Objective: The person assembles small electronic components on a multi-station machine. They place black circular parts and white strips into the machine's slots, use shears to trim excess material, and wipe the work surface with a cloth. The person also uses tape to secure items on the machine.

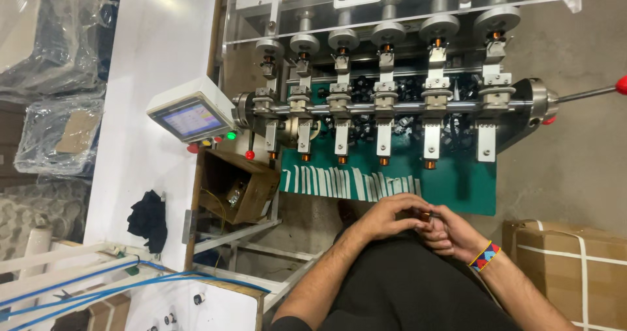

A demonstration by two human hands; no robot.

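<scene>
Copper shows faintly on the small coil part (pixel 428 215) pinched between your two hands, which meet over your lap just below the near edge of the green mat (pixel 457 187). Your left hand (pixel 390 215) curls over from the left with its fingers bent down onto the part; your right hand (pixel 450 233) is closed around it from the other side, fingertips touching the left ones. A beaded wristband (pixel 484 256) sits on your right wrist.

Beyond your hands, white strips (pixel 346 182) lie in a row along the mat's near edge. Above them the winding machine (pixel 392 102) carries a line of spindles, several tipped with copper-wound coils (pixel 383 161). Its touchscreen panel (pixel 191 119) juts out at the left end, with an open cardboard box (pixel 238 187) just beneath it. A taped carton (pixel 568 266) stands on the floor beside your right forearm.
</scene>
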